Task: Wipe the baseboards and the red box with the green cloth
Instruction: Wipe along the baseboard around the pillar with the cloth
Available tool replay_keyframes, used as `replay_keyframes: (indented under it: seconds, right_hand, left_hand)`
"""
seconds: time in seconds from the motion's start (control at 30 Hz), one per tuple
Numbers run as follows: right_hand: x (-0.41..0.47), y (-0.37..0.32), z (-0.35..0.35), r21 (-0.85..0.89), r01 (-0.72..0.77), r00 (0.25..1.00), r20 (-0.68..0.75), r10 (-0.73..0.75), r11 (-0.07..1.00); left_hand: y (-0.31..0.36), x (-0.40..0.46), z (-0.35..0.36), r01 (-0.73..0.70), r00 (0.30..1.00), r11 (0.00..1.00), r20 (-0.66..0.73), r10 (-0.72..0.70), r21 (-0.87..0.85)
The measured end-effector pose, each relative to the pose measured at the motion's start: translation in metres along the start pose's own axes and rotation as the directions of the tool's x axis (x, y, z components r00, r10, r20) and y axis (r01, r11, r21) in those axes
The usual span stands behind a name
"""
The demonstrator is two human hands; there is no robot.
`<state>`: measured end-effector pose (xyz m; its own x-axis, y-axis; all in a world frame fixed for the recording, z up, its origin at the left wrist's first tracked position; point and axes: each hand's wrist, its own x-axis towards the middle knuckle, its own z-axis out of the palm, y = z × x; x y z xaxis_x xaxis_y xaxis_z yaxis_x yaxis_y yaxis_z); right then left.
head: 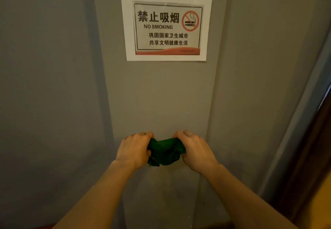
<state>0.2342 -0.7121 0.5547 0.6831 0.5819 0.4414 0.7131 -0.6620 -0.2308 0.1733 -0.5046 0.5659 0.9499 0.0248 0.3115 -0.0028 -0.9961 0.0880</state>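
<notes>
A crumpled green cloth (pixel 165 151) hangs bunched between both hands in the lower middle of the head view, in front of a grey pillar. My left hand (pixel 135 149) grips its left end with fingers curled. My right hand (pixel 194 150) grips its right end the same way. Both forearms reach up from the bottom edge. No baseboard and no red box can be seen in this view.
The grey pillar (pixel 161 94) juts out from grey walls on both sides. A laminated no-smoking sign (pixel 165 26) is taped high on it. A grey frame edge (pixel 300 114) and a dark brown surface (pixel 315 157) run down the right side.
</notes>
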Motion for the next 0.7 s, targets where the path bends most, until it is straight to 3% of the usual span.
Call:
replay_keyframes:
  seconds: [0.37, 0.7]
  right_hand:
    - [0.02, -0.008, 0.047, -0.001, -0.016, 0.996, 0.083, 0.016, 1.0]
    - [0.01, 0.02, 0.087, -0.011, 0.006, 0.992, 0.127, -0.005, 1.0]
  left_hand:
    - [-0.041, 0.004, 0.033, 0.03, 0.997, 0.999, 0.07, -0.029, -0.027]
    - [-0.036, 0.001, 0.078, 0.083, 0.986, 0.996, 0.144, -0.079, -0.019]
